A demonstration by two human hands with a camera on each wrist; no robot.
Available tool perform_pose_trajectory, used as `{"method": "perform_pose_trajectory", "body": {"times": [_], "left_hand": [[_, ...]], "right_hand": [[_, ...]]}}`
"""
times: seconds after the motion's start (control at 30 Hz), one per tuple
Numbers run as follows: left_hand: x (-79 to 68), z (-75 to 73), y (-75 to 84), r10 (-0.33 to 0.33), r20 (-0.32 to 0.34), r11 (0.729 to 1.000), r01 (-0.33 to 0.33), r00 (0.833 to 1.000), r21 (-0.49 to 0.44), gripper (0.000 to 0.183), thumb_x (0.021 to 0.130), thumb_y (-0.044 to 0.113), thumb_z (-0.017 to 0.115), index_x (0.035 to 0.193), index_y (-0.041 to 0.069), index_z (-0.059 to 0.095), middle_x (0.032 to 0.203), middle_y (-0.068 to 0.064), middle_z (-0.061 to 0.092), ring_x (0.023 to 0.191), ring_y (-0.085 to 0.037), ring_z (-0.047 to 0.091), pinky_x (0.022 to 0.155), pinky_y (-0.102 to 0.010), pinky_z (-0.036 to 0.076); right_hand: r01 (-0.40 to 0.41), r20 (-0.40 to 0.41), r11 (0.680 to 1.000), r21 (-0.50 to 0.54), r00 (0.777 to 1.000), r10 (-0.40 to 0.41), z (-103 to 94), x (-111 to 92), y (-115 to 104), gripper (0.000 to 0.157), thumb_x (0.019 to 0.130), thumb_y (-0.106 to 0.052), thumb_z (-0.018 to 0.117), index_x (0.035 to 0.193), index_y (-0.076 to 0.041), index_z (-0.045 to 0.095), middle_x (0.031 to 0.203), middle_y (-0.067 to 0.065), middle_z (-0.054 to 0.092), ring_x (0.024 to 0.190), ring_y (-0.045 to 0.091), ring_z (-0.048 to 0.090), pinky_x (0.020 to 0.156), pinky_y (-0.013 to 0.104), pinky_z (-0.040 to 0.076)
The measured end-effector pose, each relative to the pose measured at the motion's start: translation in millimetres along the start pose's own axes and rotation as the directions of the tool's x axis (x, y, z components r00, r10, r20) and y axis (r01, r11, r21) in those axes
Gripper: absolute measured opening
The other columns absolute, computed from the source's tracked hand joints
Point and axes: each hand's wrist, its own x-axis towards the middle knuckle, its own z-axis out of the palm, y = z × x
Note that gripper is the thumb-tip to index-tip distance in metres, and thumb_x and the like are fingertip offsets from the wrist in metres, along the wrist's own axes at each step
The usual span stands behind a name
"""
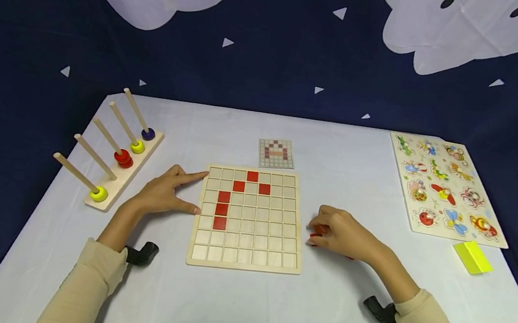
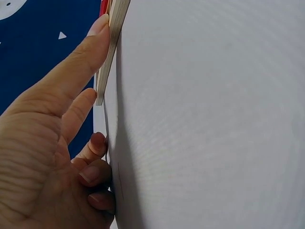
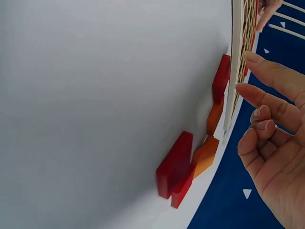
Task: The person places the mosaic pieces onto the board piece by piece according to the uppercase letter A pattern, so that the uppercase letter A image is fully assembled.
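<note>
A wooden grid board (image 1: 243, 268) lies mid-table, with several red square tiles (image 1: 221, 209) set in its cells on the left and at the top. My left hand (image 1: 164, 193) touches the board's left edge with straight thumb and index finger; its other fingers curl in, as the left wrist view shows. To the right of the board, my right hand (image 1: 339, 233) is over loose tiles, mostly hidden from above. The right wrist view shows red tiles (image 3: 175, 164) and orange tiles (image 3: 205, 156) on the table, and nothing between that hand's parted thumb and index finger.
A small pattern card (image 1: 276, 154) lies behind the board. At the left stands a wooden peg rack (image 1: 116, 183) with coloured rings. An insect picture board (image 1: 449, 190) and a yellow block (image 1: 472, 258) are at the right.
</note>
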Motion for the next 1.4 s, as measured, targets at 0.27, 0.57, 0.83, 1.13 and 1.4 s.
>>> {"method": "perform_pose_trajectory", "body": {"times": [0.27,0.57,0.83,1.13,1.4], "left_hand": [[0.5,0.5,-0.3,-0.005,0.0,1.0,0.005,1.0,0.003,0.095,0.069,0.045,0.088,0.151,0.027,0.043,0.099,-0.006,0.039,0.085,-0.021,0.04,0.071,-0.034,0.03],[0.6,-0.3,-0.8,-0.011,0.005,1.0,0.011,1.0,-0.002,0.096,0.069,0.045,0.089,0.151,0.028,0.043,0.1,-0.007,0.04,0.087,-0.022,0.041,0.071,-0.034,0.03],[0.8,-0.2,-0.3,-0.003,0.005,1.0,0.003,1.0,-0.002,0.095,0.069,0.044,0.089,0.151,0.028,0.044,0.1,-0.006,0.04,0.085,-0.021,0.04,0.071,-0.033,0.03],[0.8,0.1,0.9,-0.009,0.006,1.0,0.009,1.0,-0.003,0.096,0.068,0.045,0.089,0.151,0.028,0.044,0.099,-0.006,0.04,0.086,-0.021,0.04,0.071,-0.033,0.03],[0.2,-0.7,1.1,-0.011,0.007,1.0,0.011,1.0,-0.005,0.096,0.068,0.044,0.089,0.151,0.027,0.044,0.099,-0.006,0.04,0.086,-0.022,0.04,0.071,-0.034,0.031]], "right_hand": [[0.012,0.014,1.0,-0.014,1.0,-0.012,2.5,-10,1,0.022,0.079,-0.014,0.084,0.097,-0.004,0.076,0.086,-0.003,0.058,0.075,0.011,0.049,0.066,0.022,0.044],[0.043,-0.04,0.991,-0.124,0.998,-0.048,8.8,-19,2,0.02,0.076,-0.007,0.083,0.094,-0.004,0.075,0.096,0.0,0.058,0.087,0.014,0.062,0.072,0.026,0.051],[0.034,-0.037,0.99,-0.137,0.999,-0.04,10.4,-22,2,0.016,0.079,-0.005,0.079,0.094,-0.004,0.075,0.093,-0.001,0.058,0.079,0.01,0.057,0.07,0.025,0.049],[0.058,-0.044,0.993,-0.106,0.997,-0.063,9.2,-22,4,0.014,0.078,-0.007,0.08,0.091,-0.006,0.075,0.099,0.001,0.061,0.092,0.014,0.061,0.074,0.027,0.051],[0.063,-0.056,0.995,-0.073,0.996,-0.067,2.2,-13,0,0.021,0.077,-0.009,0.082,0.096,-0.002,0.075,0.082,-0.003,0.053,0.073,0.01,0.049,0.063,0.02,0.044]]}}
